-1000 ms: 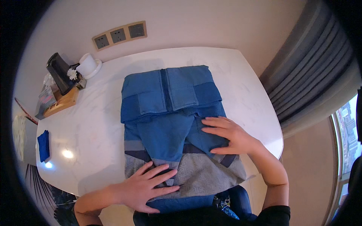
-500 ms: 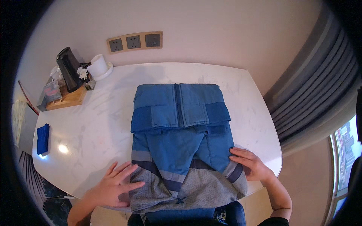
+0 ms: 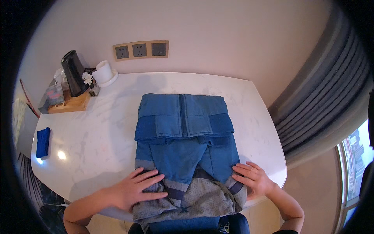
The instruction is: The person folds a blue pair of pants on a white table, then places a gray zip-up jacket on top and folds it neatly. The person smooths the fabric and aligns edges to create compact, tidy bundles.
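Observation:
A blue garment with a grey hem and dark stripes (image 3: 187, 152) lies folded on the white marble table (image 3: 97, 136), its upper part doubled over toward the wall. My left hand (image 3: 134, 189) lies flat, fingers spread, on the garment's lower left edge. My right hand (image 3: 253, 180) rests flat at the lower right edge, partly on the cloth and partly on the table. Neither hand grips anything.
A black kettle (image 3: 74, 74), a white cup on a saucer (image 3: 104, 72), a small flower and packets sit on a wooden tray (image 3: 72, 103) at the back left. A folded blue cloth (image 3: 43, 141) lies at the left edge. Grey curtains (image 3: 323, 101) hang on the right.
Both hands have slid down and outward from the middle of the garment to its lower corners. The view has tilted up toward the wall.

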Demonstrator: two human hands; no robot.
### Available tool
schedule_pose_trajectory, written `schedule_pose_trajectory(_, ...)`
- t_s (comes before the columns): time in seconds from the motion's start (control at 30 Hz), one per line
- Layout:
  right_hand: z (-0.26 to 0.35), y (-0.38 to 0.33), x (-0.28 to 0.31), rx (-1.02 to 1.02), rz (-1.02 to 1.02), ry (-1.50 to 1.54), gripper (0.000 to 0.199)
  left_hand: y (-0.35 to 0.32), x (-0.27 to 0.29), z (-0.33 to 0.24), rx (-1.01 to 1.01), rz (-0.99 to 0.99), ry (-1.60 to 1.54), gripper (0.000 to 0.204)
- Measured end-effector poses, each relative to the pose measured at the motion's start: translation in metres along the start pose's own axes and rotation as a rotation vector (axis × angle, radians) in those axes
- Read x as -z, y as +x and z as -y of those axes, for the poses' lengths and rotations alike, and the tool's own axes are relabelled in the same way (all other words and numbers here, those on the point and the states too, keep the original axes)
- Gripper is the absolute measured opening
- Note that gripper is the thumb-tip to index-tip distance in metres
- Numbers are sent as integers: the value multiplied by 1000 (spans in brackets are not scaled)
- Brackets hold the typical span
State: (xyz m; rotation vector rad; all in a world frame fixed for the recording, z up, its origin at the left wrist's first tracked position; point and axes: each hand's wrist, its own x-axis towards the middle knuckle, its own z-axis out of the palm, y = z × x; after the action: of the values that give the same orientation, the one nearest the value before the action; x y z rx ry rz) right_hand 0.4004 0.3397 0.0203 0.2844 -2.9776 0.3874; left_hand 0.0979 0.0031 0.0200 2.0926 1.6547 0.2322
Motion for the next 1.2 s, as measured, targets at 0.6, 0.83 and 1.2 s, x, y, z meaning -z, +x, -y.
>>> schedule_pose_trajectory(0.6,31,30,-23,109,-196,-52,42,14,-11,-12,-104,-52,29,100)
schedule_pose_trajectory(0.83,16,47,-26,99,-280,270,37,22,-23,15,-190,-174,-251,100)
schedule_pose_trajectory(1.2,-14,55,-21,-209,-133,675,50,29,-36,27,-33,-508,-1006,33)
